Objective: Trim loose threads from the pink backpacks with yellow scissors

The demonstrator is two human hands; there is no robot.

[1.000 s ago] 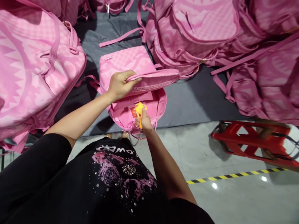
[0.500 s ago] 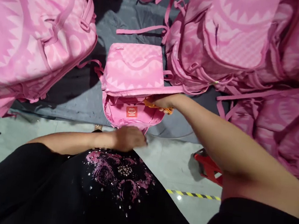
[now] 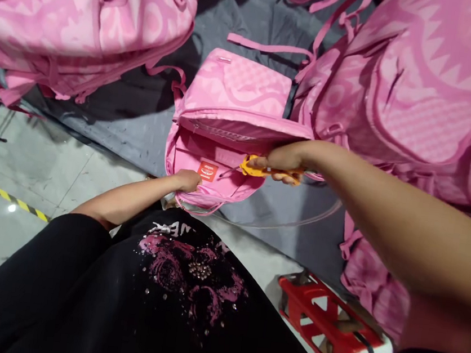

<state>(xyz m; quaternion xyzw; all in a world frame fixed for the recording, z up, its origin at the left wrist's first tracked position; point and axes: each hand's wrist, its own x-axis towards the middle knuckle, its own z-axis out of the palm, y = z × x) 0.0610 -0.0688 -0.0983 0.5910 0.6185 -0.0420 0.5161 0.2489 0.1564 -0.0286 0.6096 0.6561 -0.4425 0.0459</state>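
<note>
A pink backpack point(image 3: 236, 94) lies open on a grey cloth point(image 3: 139, 126) in front of me, its flap lifted over a compartment with a red label point(image 3: 208, 170). My right hand point(image 3: 285, 158) is closed around small yellow scissors point(image 3: 257, 169), held level at the right edge of the open compartment, blades pointing left toward the label. My left hand point(image 3: 187, 180) rests closed on the bag's near lower edge, just left of the label; whether it pinches fabric or a thread is too small to see.
Piles of pink backpacks point(image 3: 433, 85) rise on the right and on the upper left point(image 3: 88, 7). A red plastic stool point(image 3: 329, 323) lies on the concrete floor at lower right. Yellow-black floor tape point(image 3: 3, 195) runs at the left.
My right hand with the scissors has come out from under the flap and now sits lower at the compartment's right edge. My left hand moved up onto the bag's lower edge. The view shifted left.
</note>
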